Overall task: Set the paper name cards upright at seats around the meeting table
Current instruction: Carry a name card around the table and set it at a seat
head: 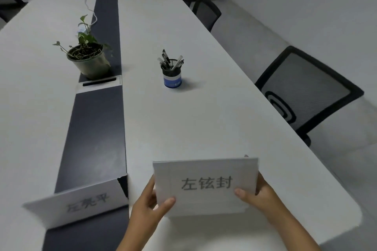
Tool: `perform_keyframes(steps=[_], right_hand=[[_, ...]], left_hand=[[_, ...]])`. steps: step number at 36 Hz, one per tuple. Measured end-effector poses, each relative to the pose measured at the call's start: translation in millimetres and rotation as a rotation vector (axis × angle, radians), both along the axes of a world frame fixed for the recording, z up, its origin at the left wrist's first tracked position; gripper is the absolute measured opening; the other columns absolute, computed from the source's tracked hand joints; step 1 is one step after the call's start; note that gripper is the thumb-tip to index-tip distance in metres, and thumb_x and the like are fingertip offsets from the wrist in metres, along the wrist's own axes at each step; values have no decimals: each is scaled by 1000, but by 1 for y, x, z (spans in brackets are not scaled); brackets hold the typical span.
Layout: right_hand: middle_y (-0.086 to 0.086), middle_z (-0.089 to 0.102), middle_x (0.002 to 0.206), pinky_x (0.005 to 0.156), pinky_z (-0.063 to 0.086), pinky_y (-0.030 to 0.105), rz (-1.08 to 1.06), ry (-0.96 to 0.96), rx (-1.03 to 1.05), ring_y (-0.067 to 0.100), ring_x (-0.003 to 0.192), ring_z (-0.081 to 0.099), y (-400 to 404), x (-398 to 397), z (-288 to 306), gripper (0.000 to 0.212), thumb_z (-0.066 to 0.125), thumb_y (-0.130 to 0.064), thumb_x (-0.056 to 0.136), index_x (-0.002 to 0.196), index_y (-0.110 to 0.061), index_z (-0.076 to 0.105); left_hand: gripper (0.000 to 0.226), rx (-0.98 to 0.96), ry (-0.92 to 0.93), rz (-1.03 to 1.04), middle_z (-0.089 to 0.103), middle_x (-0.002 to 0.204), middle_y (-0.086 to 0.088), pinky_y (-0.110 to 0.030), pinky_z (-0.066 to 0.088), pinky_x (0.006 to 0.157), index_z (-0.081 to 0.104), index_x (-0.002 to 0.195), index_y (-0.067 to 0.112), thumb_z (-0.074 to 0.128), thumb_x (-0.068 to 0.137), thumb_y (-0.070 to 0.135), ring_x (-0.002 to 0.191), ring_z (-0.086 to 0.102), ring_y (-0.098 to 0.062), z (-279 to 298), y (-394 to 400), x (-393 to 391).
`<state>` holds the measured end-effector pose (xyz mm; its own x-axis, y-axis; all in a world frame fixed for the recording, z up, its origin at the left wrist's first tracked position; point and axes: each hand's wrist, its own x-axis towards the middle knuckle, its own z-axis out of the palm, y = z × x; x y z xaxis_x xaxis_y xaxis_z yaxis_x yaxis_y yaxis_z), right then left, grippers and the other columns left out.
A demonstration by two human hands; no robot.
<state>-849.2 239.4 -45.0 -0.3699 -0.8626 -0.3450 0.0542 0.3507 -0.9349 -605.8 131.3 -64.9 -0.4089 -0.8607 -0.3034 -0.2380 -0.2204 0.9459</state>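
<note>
Lower centre: left hand [150,203] and right hand [258,193] pinch the name card [206,185] by its side edges above the table [183,124]; spread folds evenly, seat base flat.

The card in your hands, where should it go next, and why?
Probably carry the held card, pinched by the left hand and right hand, toward the table edge by the nearest chair and stand it there. One folded card already stands at the near end.
</note>
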Motion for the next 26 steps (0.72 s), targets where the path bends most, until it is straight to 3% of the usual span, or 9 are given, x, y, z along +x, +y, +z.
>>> perform_keyframes(steps=[4, 8, 10, 14, 16, 18, 23, 24, 26], right_hand=[[-22, 70, 83, 62, 53, 15, -72, -65, -29, -5, 82, 65, 12, -5, 1, 105, 85, -56, 15, 110, -39, 46], [-27, 69, 88, 65, 52, 15, -144, -89, -53, -5, 83, 64, 39, -10, 1, 104, 87, -52, 17, 112, -36, 47], [-23, 69, 90, 65, 52, 15, -197, -74, -62, -4, 84, 63, 52, -13, 3, 101, 88, -46, 19, 111, -38, 47], [-29, 67, 92, 65, 51, 11, -357, -38, -102, -7, 84, 62, 98, -30, 9, 101, 88, -48, 18, 110, -36, 46], [-21, 70, 92, 65, 51, 12, -461, 5, -95, -6, 83, 63, 132, -47, 8, 101, 91, -31, 20, 111, -32, 47], [-15, 69, 94, 66, 52, 13, -545, 47, -86, -6, 83, 62, 166, -65, 9, 95, 89, -23, 24, 110, -33, 49], [-17, 68, 100, 69, 52, 13, -736, 98, -110, -4, 87, 62, 257, -113, 6, 91, 85, -55, 19, 104, -49, 55], [-24, 68, 96, 65, 51, 11, -763, 97, -118, -6, 85, 62, 275, -125, 4, 93, 85, -55, 15, 103, -48, 55], [-17, 71, 91, 61, 50, 10, -815, 101, -111, -8, 79, 63, 313, -150, 0, 100, 89, -39, 11, 104, -39, 51]], left_hand=[[76, -4, 10, -32, 71, 91, 19, -10, 52, 66, 49, 123, 16, 76, 52, 19, 83, 66, 1, -7, -1, -8], [57, 12, 16, -102, 74, 81, 14, -6, 50, 62, 55, 108, 22, 68, 66, -14, 79, 67, -3, -6, 7, -23], [57, -3, 35, -142, 72, 81, 24, -5, 49, 61, 54, 106, 22, 72, 61, -10, 78, 66, 2, -1, 11, -34], [67, 33, 93, -258, 69, 87, 31, -4, 48, 65, 53, 102, 33, 74, 38, 27, 84, 64, 8, 4, 28, -74], [70, 36, 99, -356, 69, 90, 30, -5, 48, 67, 54, 104, 31, 72, 37, 32, 86, 64, 6, 6, 42, -108], [69, 19, 89, -465, 69, 89, 28, -5, 48, 67, 55, 105, 26, 73, 39, 30, 85, 64, 6, 9, 59, -144], [61, -3, 77, -680, 70, 87, 27, -4, 46, 65, 55, 108, 21, 76, 50, 14, 81, 64, 7, 2, 118, -240], [60, -10, 76, -713, 69, 86, 28, -4, 46, 65, 55, 109, 19, 78, 54, 8, 80, 64, 8, 0, 133, -260], [59, -12, 68, -779, 68, 85, 31, -4, 47, 65, 54, 112, 15, 75, 61, -6, 81, 63, 9, -3, 165, -297]])
